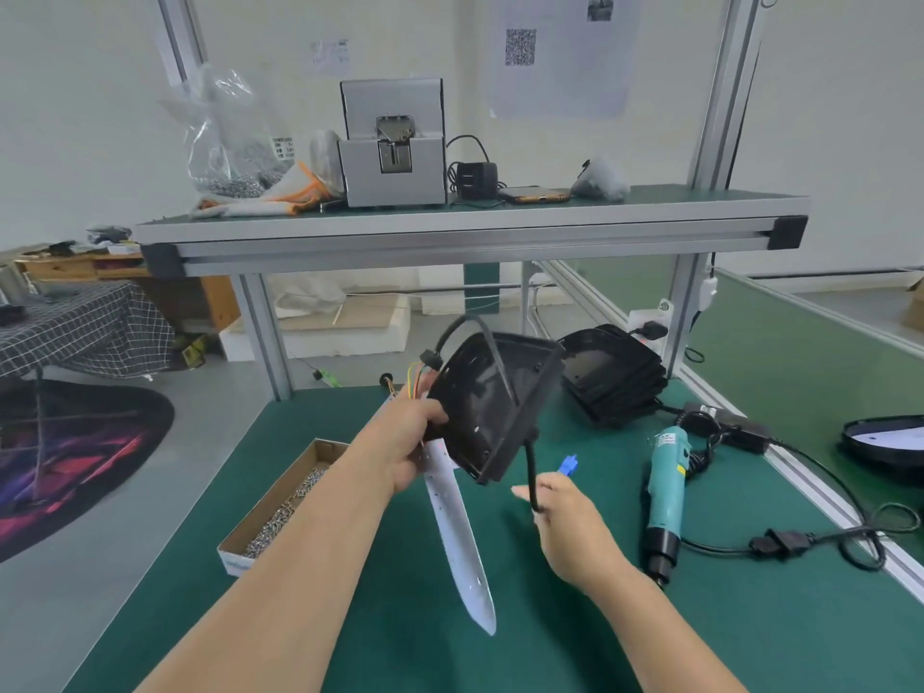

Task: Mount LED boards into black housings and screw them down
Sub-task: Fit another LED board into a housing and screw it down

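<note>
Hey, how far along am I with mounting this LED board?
Done: nothing visibly fastened. In hand: left hand holds a black housing and white LED board off the table; right hand pinches its black cable. Left: seating the board, then screwing down; electric screwdriver and screw box lie untouched.

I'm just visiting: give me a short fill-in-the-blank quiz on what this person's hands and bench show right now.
1. The left hand holds a black housing and a long ____ LED board.
2. The right hand grips a black ____ hanging from the housing.
3. The teal electric screwdriver lies on the ____ mat.
4. The cardboard box holds loose ____.

Missing words: white; cable; green; screws
</note>
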